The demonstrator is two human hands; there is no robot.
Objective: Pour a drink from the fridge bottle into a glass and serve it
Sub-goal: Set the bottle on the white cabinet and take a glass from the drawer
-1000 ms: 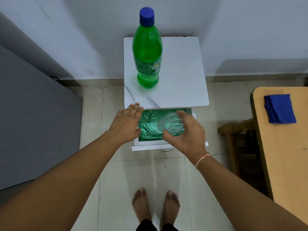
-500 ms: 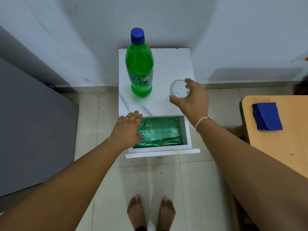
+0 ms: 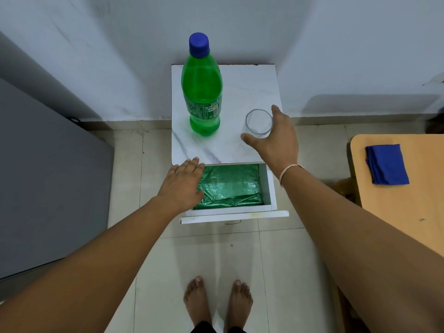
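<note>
At 6 o'clock, nearest to the camera, two bare feet stand on the tiled floor. Farther, at the centre, a white drawer stands pulled out of the small cabinet, lined with a green plastic sheet. The left hand lies flat on the drawer's left edge at 9 o'clock of the sheet, fingers straight, its grip wide and holding nothing. Above the drawer is the white marble-pattern surface. On it, at 3 o'clock of the bottle, an empty clear glass stands upright; the right hand has thumb and fingers curved around it, so this grip holds the glass. The green soda bottle with blue cap stands upright at the surface's left side, apart from the glass. At 3 o'clock of the scene a folded blue cloth lies on a wooden table. At 9 o'clock stands a grey fridge.
</note>
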